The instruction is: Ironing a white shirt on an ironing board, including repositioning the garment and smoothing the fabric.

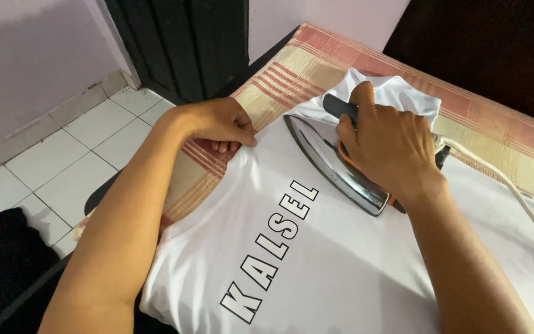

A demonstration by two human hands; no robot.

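Note:
A white shirt [341,266] with black block lettering lies spread on a checked cloth [304,68] that covers the table. My right hand [387,145] grips the dark handle of a metal clothes iron [332,164], which rests on the shirt near its upper part. My left hand [220,124] pinches the shirt's left edge and holds it against the cloth, a short way left of the iron's tip.
The iron's white cord [514,192] trails off to the right across the shirt. White floor tiles [63,161] lie to the left, with a dark garment [1,253] at the lower left. A black door or panel [180,43] stands beyond the table's far corner.

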